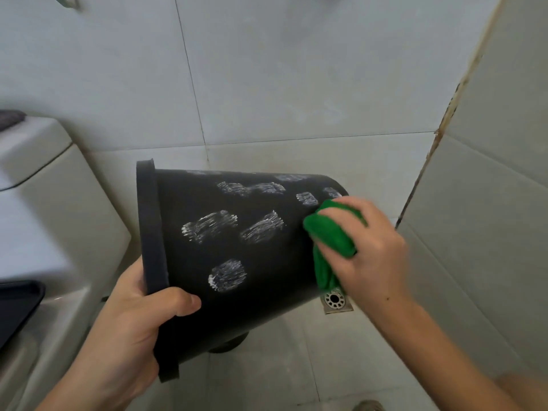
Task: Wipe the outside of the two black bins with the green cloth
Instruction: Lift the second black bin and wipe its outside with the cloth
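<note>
A black bin (pixel 237 262) is held on its side in mid-air, rim to the left and base to the right. White scribbled patches dot its outer wall. My left hand (pixel 130 324) grips the bin at the rim, thumb on the outside wall. My right hand (pixel 364 247) holds a bunched green cloth (pixel 329 235) and presses it against the bin's wall near the base. A dark round shape (pixel 228 345) shows on the floor just under the held bin; I cannot tell what it is.
A white toilet (pixel 44 209) stands at the left, with a black tray-like edge (pixel 17 304) in front of it. A metal floor drain (pixel 336 301) sits on the tiled floor below the cloth. Tiled walls close in behind and on the right.
</note>
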